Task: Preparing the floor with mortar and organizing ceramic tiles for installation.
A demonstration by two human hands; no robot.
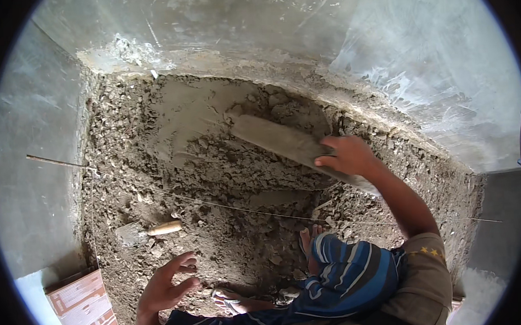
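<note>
My right hand grips a long, flat, mortar-coated board lying at a slant over the rough, wet mortar. The board's far left end meets a smoother patch of grey mortar. My left hand is held low in the view, empty, with its fingers loosely curved and apart. Above it, to the left, a trowel with a pale wooden handle lies on the rubble floor. A thin taut string crosses the floor between me and the board.
Grey plastered walls bound the floor at the far side, left and right. A thin rod by the left wall holds the string. Brick-coloured ribbed pieces stand at lower left. My sandalled foot is on the rubble below.
</note>
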